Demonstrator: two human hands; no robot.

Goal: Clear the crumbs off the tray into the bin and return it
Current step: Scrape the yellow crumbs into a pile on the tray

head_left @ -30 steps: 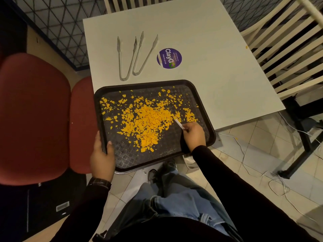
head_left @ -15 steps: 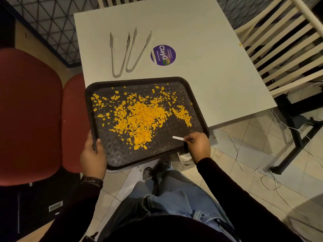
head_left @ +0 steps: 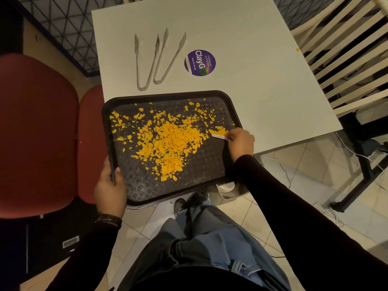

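Note:
A black textured tray (head_left: 144, 189) overhangs the near edge of the white table (head_left: 241, 28), its far part resting on it. Orange crumbs (head_left: 170, 141) cover the tray's middle, with loose bits toward the far rim and a small clump near the right rim. My left hand (head_left: 110, 189) grips the tray's near left rim, thumb on top. My right hand (head_left: 239, 143) is over the tray's right edge, pinching a small white flat scraper (head_left: 218, 136) whose tip touches the small clump. No bin is in view.
Two metal tongs (head_left: 156, 59) and a round purple sticker (head_left: 199, 63) lie on the table beyond the tray. Red chairs (head_left: 37, 133) stand at the left, a white slatted chair (head_left: 346, 55) at the right. Cables (head_left: 281, 164) trail over the tiled floor.
My right hand moved with the scraper from the tray's near right part up to the small clump at the right rim. The left hand kept its grip on the rim.

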